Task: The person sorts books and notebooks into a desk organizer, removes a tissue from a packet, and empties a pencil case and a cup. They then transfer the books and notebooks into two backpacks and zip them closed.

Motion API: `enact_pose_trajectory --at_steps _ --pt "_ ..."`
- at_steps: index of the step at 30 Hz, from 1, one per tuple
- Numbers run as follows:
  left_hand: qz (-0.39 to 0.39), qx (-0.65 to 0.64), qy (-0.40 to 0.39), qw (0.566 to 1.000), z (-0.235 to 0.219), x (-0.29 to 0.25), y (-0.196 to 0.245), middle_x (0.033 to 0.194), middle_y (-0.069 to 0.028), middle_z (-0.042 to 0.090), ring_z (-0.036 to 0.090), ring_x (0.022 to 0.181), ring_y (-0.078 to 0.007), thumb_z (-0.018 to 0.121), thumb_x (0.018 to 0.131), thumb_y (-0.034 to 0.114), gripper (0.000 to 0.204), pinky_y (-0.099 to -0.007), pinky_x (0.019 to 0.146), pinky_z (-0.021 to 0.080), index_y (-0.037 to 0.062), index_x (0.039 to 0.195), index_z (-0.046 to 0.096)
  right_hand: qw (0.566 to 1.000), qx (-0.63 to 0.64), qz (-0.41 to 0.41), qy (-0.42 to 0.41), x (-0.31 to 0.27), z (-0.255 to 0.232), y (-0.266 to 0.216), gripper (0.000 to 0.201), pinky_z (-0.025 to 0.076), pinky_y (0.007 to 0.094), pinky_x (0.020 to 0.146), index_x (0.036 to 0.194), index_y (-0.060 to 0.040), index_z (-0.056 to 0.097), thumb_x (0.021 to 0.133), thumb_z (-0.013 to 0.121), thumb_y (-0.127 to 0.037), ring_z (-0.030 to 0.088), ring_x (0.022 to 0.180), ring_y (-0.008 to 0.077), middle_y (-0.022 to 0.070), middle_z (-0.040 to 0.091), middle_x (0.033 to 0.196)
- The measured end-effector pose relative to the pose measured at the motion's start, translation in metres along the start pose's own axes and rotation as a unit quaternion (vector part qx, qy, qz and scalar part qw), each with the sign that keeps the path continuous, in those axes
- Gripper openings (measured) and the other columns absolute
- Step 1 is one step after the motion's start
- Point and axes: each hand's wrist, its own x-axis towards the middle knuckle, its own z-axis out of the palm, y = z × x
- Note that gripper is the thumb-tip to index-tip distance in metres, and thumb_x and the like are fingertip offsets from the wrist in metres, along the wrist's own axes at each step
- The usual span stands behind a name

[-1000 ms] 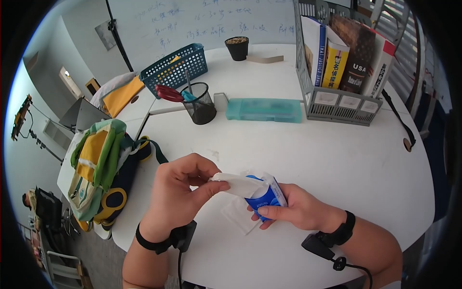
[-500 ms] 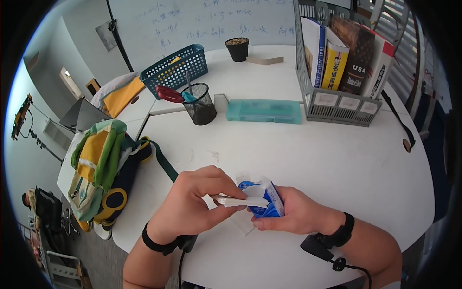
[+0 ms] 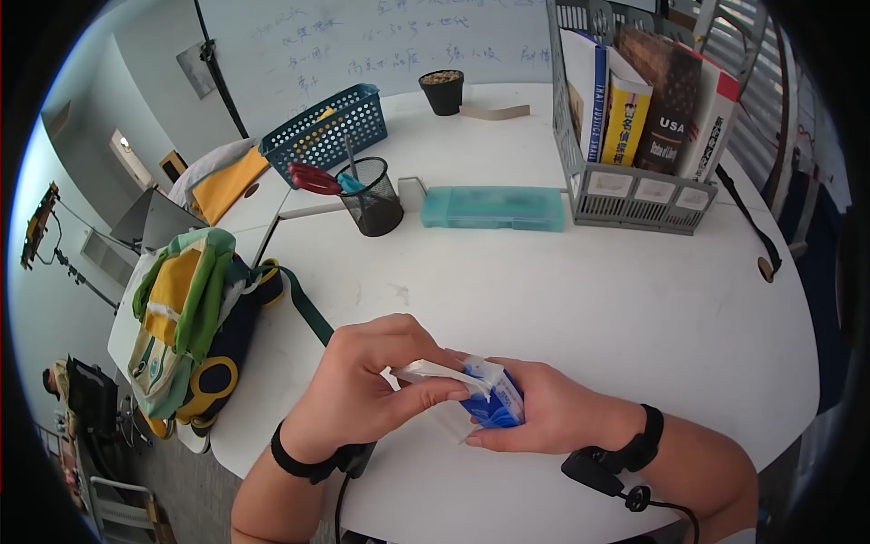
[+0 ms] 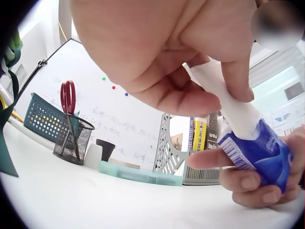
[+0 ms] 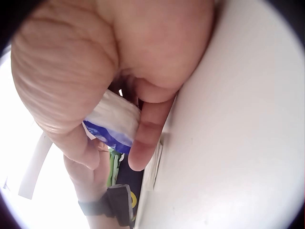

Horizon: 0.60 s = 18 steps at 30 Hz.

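My right hand (image 3: 571,412) grips a blue and white tissue packet (image 3: 496,403) low over the table, with its fingers round the sides. Between thumb and fingers, my left hand (image 3: 376,381) pinches a folded white tissue (image 4: 228,102). The tissue's far end sits in the open mouth of the packet, as the left wrist view shows. In the right wrist view the packet's white side shows between thumb and fingers. A flat, whitish folded piece (image 5: 156,164) lies on the table below, mostly hidden by the hands in the head view.
A green and yellow backpack (image 3: 181,317) lies at the left, its dark strap reaching toward my left wrist. Further back stand a mesh pen cup (image 3: 376,208), a teal case (image 3: 492,208), a blue basket (image 3: 322,136), a plant pot (image 3: 442,95) and a grey book rack (image 3: 639,204).
My left hand has come down and right with the tissue, toward the packet. The packet has turned in my right hand, and less of the tissue shows outside it.
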Motion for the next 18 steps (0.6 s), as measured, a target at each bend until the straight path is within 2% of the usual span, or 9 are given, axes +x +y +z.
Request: enact_pose_trajectory --at_steps 5,7,8,10,11,13,16,18 --pt "0.009 0.035 0.01 0.999 0.0006 -0.0014 -0.0031 0.086 -0.004 0.074 0.07 0.074 -0.0147 0.094 0.078 0.005 0.017 -0.0249 0.061 0.055 0.0049 0.088 0.08 1.0 -0.016 0.016 -0.003 -0.0012 -0.002 -0.0037 0.101 0.052 0.0351 0.101 0.164 0.001 0.038 0.088 0.085 -0.045 0.066 0.111 0.0263 0.0175 0.067 0.127" --pt "0.015 0.054 0.008 0.998 0.0003 -0.0026 -0.0039 0.082 -0.0027 0.071 0.066 0.071 -0.0104 0.098 0.069 0.0 0.025 -0.0253 0.061 0.049 0.0049 0.082 0.076 0.998 -0.04 -0.041 0.017 -0.0005 -0.0003 -0.0005 0.107 0.051 0.0365 0.103 0.167 -0.0001 0.034 0.088 0.085 -0.051 0.065 0.114 0.0285 0.0193 0.066 0.13" --pt "0.015 0.054 0.006 0.998 0.0003 -0.0024 -0.0046 0.082 -0.0027 0.071 0.066 0.071 -0.0104 0.098 0.069 0.0 0.025 -0.0253 0.061 0.049 0.0049 0.082 0.076 0.998 -0.039 -0.04 0.018 -0.0002 0.001 0.0011 0.107 0.051 0.0365 0.103 0.167 -0.0001 0.034 0.088 0.085 -0.051 0.065 0.114 0.0285 0.0193 0.066 0.13" --pt "-0.043 0.012 0.027 0.999 -0.0004 -0.0015 -0.0065 0.084 -0.0035 0.071 0.065 0.072 -0.0104 0.099 0.068 0.001 0.025 -0.0261 0.062 0.048 0.0054 0.079 0.077 0.994 -0.06 -0.089 0.023 0.0007 0.0025 0.0029 0.112 0.05 0.038 0.106 0.168 -0.001 0.032 0.087 0.085 -0.057 0.064 0.119 0.031 0.022 0.064 0.133" --pt "-0.042 0.012 0.026 0.999 -0.001 -0.0014 -0.0069 0.084 -0.0035 0.071 0.065 0.072 -0.0104 0.099 0.068 0.001 0.025 -0.0261 0.062 0.048 0.0054 0.079 0.077 0.994 -0.061 -0.089 0.024 0.0009 0.0014 0.0023 0.112 0.05 0.038 0.106 0.168 -0.001 0.032 0.087 0.085 -0.057 0.064 0.119 0.031 0.022 0.064 0.133" --pt "0.021 0.026 0.01 0.999 -0.002 -0.0016 -0.0077 0.084 -0.0034 0.07 0.064 0.073 -0.0102 0.099 0.067 0.002 0.023 -0.0267 0.063 0.047 0.0064 0.079 0.079 0.995 -0.083 -0.06 -0.002 0.0013 -0.0012 0.0007 0.116 0.049 0.0387 0.108 0.168 -0.0001 0.03 0.086 0.086 -0.06 0.063 0.121 0.0334 0.0239 0.063 0.134" --pt "0.007 -0.035 -0.028 0.999 -0.0052 -0.0033 -0.005 0.084 -0.002 0.068 0.062 0.073 -0.0099 0.1 0.067 0.003 0.024 -0.0265 0.064 0.046 0.0071 0.081 0.081 0.993 -0.065 -0.092 0.029 0.0005 0.0042 0.0023 0.117 0.049 0.0394 0.106 0.168 0.0016 0.031 0.086 0.084 -0.064 0.064 0.119 0.0349 0.0234 0.064 0.128" --pt "0.006 -0.028 -0.024 0.999 -0.0044 -0.0038 -0.0053 0.083 -0.0011 0.067 0.061 0.072 -0.0098 0.1 0.066 0.004 0.024 -0.0261 0.064 0.046 0.0072 0.082 0.082 0.993 -0.072 -0.092 0.032 0.0001 0.0049 0.002 0.118 0.05 0.0395 0.105 0.167 0.0024 0.032 0.086 0.084 -0.065 0.064 0.117 0.0353 0.0229 0.064 0.126"
